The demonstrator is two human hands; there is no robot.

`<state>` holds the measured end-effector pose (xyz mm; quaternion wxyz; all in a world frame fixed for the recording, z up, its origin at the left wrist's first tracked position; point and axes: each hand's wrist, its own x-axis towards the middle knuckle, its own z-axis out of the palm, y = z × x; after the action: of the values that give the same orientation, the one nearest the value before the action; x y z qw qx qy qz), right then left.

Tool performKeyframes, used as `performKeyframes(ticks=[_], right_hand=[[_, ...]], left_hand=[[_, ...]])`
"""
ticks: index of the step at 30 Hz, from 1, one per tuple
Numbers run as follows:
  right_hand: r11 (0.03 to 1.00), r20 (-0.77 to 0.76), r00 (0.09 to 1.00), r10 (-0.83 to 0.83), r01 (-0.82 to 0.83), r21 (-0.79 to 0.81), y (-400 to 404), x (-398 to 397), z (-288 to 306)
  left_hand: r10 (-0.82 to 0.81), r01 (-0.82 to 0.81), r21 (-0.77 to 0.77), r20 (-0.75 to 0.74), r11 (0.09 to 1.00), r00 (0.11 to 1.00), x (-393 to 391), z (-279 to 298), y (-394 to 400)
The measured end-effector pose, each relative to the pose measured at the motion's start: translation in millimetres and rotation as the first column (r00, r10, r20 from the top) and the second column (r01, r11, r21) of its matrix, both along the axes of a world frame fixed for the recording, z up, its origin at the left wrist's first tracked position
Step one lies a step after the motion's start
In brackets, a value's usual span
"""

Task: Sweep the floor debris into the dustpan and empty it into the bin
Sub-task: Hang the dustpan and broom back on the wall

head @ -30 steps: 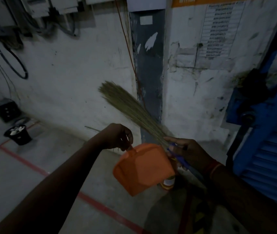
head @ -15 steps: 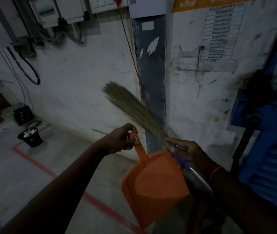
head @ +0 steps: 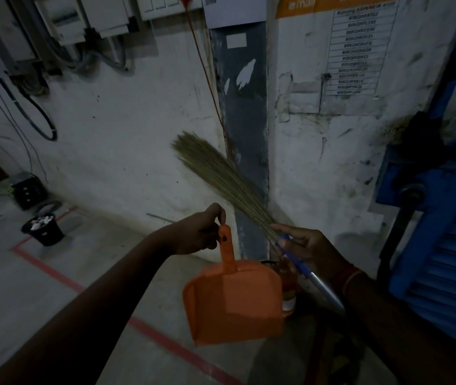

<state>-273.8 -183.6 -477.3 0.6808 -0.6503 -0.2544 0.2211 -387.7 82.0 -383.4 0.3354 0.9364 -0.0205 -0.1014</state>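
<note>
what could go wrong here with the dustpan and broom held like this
The left hand only pinches the top of the orange dustpan handle, so the pan hangs loosely and might slip or swing. The right hand holds the grass broom with bristles raised toward the wall, close to the red cable; a careless swing could snag it. The black bin stands far off to the left, so debris could spill on the way.
</note>
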Motion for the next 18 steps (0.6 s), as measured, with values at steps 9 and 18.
performKeyframes(ticks=[9, 18], right_hand=[[0.999, 0.031, 0.999, 0.032, -0.031, -0.022, 10, 5, -1], [0.999, 0.036, 0.999, -0.025, 0.027, -0.034, 19, 7, -9]], left_hand=[[0.020, -0.052, 0.311, 0.104, 0.949, 0.994, 15, 12, 7], [0.125, -0.195, 0.448, 0.181, 0.873, 0.975, 18, 33, 1]])
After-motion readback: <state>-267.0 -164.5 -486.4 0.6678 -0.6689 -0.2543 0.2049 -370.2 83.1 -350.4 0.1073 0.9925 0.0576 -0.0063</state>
